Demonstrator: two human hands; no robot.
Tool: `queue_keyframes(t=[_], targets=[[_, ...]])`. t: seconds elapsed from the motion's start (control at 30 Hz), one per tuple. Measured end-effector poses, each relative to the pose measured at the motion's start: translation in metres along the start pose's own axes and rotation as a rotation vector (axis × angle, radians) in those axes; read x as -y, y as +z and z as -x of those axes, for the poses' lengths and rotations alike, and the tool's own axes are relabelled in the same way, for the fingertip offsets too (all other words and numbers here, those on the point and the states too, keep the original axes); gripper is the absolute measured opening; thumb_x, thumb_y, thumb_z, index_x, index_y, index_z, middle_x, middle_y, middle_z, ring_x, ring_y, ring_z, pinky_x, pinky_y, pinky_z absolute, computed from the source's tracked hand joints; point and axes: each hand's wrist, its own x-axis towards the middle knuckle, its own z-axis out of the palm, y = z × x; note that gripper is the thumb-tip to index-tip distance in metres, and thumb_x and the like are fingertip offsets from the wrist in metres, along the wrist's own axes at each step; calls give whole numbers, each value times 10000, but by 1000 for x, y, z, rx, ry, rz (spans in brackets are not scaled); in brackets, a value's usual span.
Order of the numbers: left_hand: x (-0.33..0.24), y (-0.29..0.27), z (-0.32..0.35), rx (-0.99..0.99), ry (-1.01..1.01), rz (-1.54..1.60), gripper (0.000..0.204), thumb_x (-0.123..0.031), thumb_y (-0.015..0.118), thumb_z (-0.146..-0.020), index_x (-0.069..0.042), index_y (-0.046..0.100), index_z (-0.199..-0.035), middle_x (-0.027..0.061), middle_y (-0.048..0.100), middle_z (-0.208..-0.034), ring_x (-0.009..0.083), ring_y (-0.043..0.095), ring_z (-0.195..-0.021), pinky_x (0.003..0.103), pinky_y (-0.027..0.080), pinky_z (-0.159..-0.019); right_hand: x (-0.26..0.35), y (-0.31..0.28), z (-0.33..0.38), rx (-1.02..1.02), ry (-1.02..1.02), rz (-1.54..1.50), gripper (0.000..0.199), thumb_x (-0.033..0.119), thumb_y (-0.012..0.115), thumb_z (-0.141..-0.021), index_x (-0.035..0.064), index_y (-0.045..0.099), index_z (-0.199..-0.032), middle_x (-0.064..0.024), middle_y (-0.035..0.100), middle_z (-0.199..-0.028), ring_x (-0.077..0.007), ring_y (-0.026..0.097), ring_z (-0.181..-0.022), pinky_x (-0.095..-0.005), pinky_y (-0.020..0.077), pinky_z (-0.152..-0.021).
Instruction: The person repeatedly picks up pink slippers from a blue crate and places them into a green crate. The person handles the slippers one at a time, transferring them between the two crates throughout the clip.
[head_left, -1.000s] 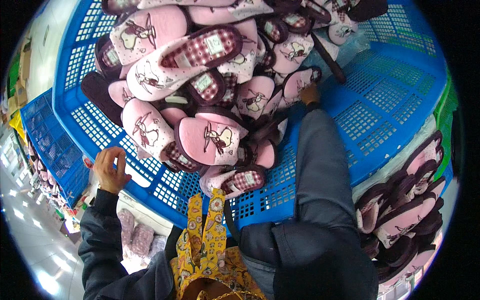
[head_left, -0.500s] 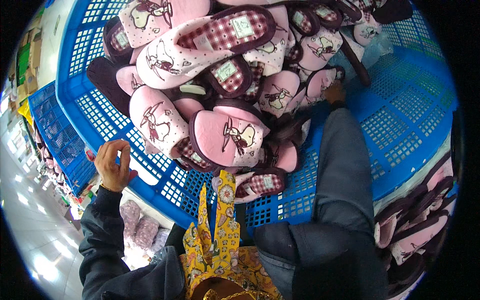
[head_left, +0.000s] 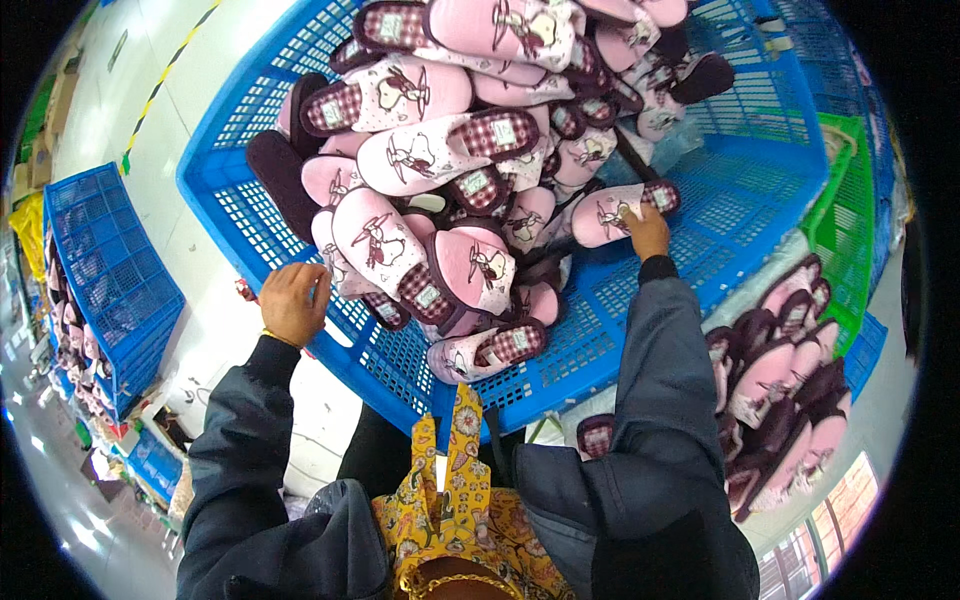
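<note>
A large blue plastic crate [head_left: 690,250] tilts before me, heaped with several pink slippers with plaid insoles and a cartoon dog print [head_left: 430,160]. My left hand [head_left: 293,303] grips the crate's near left rim, fingers curled over the edge. My right hand [head_left: 648,232] reaches into the crate and holds the heel end of one pink slipper [head_left: 610,215] at the right edge of the heap. Dark maroon soles show among the pile.
A second blue crate [head_left: 110,280] stands at the left on the pale floor. A pile of pink and maroon slippers [head_left: 780,390] lies at the right, beside a green crate [head_left: 850,200]. A yellow patterned scarf [head_left: 450,490] hangs below my chin.
The view has shifted so the crate and heap sit higher and closer. My right hand has reached further in and taken hold of a slipper. My left hand stays on the rim.
</note>
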Motion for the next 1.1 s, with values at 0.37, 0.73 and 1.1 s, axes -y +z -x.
queue_keyframes(t=[0.37,0.73,1.1], targets=[[7,3,5,-49,-9,24,102,-187,635,-793,-102,597,-752,46,579,-700,232,587,-691,371,434,-634,333,-90,77,-174,-458,-1018,197,179,637,-897,19,585,-999,-40,630,-869,-94,538,-744,-275,458,-648],[13,-2,8,-56,15,91,114,-195,636,-793,-103,585,-747,50,572,-708,233,580,-695,367,420,-626,363,-4,57,-520,-534,-90,421,156,727,-709,29,556,-1072,-148,572,-942,-352,520,-890,-461,424,-781],[13,0,7,-42,36,49,131,-229,610,-804,-117,578,-745,70,596,-725,285,588,-705,423,434,-655,371,24,66,-229,-220,-601,311,119,644,-751,41,561,-1041,-218,649,-866,-401,626,-825,-469,487,-703]])
